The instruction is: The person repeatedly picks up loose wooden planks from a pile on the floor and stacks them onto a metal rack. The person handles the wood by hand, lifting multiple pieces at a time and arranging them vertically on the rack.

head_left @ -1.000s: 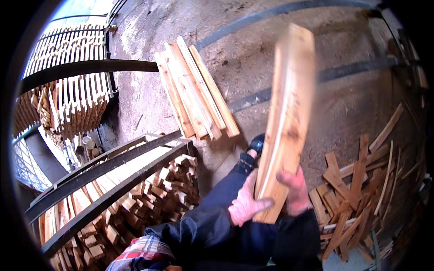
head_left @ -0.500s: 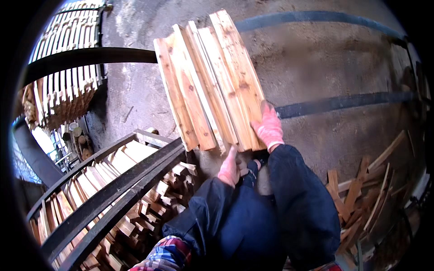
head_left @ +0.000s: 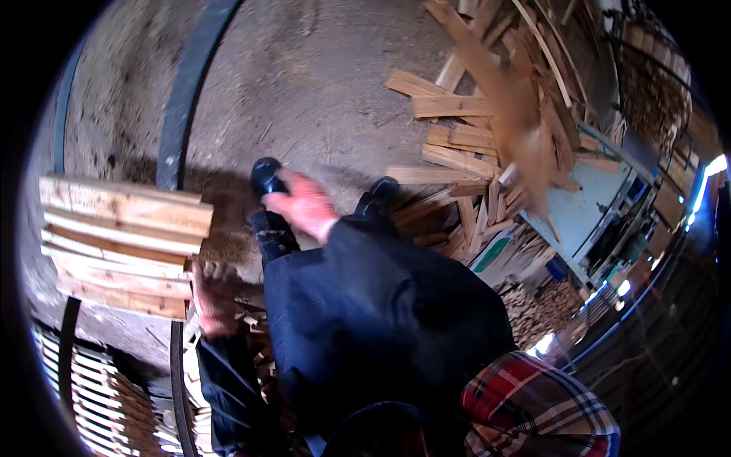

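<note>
- Noted left hand (head_left: 215, 297), gloved, at the near right corner of a stack of pale rough-sawn wooden slats (head_left: 122, 244); fingers curled against the lowest boards, touching. Could not tell whether gripping or just pressing.
- Noted right hand (head_left: 304, 206) in a reddish glove, fingers loosely spread, holding nothing, hanging over the dirt floor (head_left: 320, 76) between two black boots (head_left: 266, 177).
- Found the stack lying flat at picture left, boards side by side and layered, partly across a dark curved metal rail (head_left: 186, 84).
- Logged a loose heap of short wooden offcuts (head_left: 464, 160) to the right, well apart from the stack.
- Logged a blurred brown plank (head_left: 514, 107) above that heap; could not tell whether airborne or resting.
- Saw more upright slats in a rack (head_left: 99, 396) at lower left, below the stack.
- Judged step: squaring up the stack with the left hand, right hand free.
- Judged next move: calls for a fresh piece from the heap in the right hand, laid level on top with ends flush, left hand steadying the corner so nothing slides off.
</note>
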